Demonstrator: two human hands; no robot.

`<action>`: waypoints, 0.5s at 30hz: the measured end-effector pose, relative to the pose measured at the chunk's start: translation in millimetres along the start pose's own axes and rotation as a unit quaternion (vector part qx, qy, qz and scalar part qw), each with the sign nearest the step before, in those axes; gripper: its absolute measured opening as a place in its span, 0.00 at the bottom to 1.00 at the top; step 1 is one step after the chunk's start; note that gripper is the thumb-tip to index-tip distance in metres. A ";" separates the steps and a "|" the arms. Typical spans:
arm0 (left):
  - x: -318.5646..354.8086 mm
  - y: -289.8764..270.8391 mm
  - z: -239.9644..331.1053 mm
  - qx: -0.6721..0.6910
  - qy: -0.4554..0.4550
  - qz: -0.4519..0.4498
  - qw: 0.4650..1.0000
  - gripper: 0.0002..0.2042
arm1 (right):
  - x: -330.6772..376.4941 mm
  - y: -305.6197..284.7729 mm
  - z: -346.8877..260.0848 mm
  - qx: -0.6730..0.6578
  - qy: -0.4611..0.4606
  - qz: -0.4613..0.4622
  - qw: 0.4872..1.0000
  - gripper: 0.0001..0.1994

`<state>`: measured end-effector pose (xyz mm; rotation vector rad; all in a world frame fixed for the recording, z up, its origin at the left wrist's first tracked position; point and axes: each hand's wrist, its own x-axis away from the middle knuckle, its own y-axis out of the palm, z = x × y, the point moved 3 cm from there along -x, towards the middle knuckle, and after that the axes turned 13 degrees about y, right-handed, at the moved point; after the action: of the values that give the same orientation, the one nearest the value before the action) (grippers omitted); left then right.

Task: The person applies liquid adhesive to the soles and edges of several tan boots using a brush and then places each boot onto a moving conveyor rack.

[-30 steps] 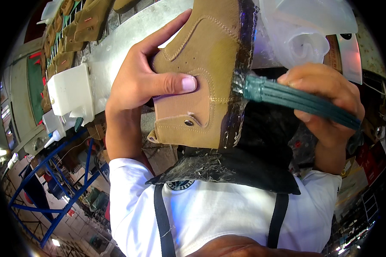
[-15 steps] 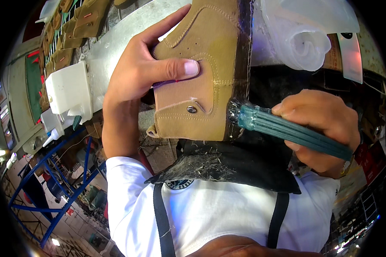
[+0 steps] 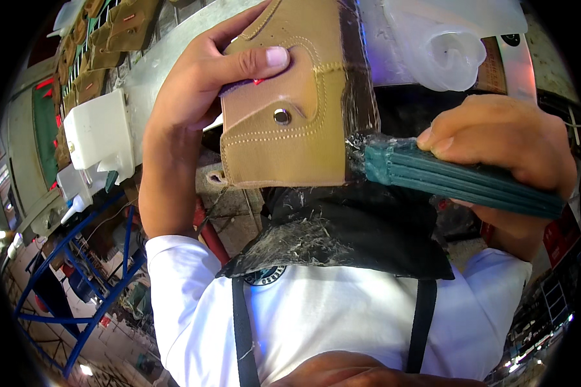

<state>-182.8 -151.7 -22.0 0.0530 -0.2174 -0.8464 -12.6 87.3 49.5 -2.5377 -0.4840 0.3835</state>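
A tan leather shoe upper (image 3: 287, 151) with stitched seams and a snap-fastened strap is held up in front of me. My left hand (image 3: 193, 84) grips its left side, thumb pressed on the front and the other fingers largely hidden behind. Down its right edge runs a dark strip with a shiny, smeared look. My right hand (image 3: 510, 138) is closed around the thick green ribbed handle of a brush (image 3: 458, 175). The brush's dark, wet-looking bristles touch the strip near the upper's lower right corner.
A grey metal worktop (image 3: 150, 77) lies behind the upper. On it stand a white plastic container (image 3: 98, 132) at left and a translucent plastic container (image 3: 432, 42) at right. Several similar tan uppers (image 3: 132, 27) hang on a rack at far left. A blue metal frame (image 3: 84, 318) stands lower left.
The upper has shifted away from me and slightly left with my left hand. My right hand and the brush have moved right, with the bristles lower along the dark strip.
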 end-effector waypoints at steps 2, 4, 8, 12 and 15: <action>-1.1 -3.6 -1.2 0.016 -0.004 0.002 1.000 0.38 | -4.5 -10.2 -9.1 0.064 0.004 -0.045 0.997 0.16; -1.2 -4.8 0.1 0.039 -0.008 0.006 0.999 0.35 | -8.6 -15.7 -18.5 0.115 0.013 -0.069 0.991 0.16; -2.9 -8.4 3.0 0.089 -0.033 0.008 0.995 0.30 | -22.1 -14.9 -45.0 0.154 0.064 -0.052 0.985 0.14; -3.0 -11.7 8.3 0.101 -0.049 0.018 0.993 0.27 | -29.3 -21.6 -55.5 0.203 0.068 -0.033 0.976 0.12; 1.7 -13.1 14.4 0.111 -0.064 0.042 0.991 0.22 | -31.8 -23.6 -62.8 0.223 0.062 -0.020 0.973 0.13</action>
<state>-194.3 -161.1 -9.4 0.1969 -0.4323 -0.7386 -24.7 65.5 119.5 -2.0977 -0.3550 0.2792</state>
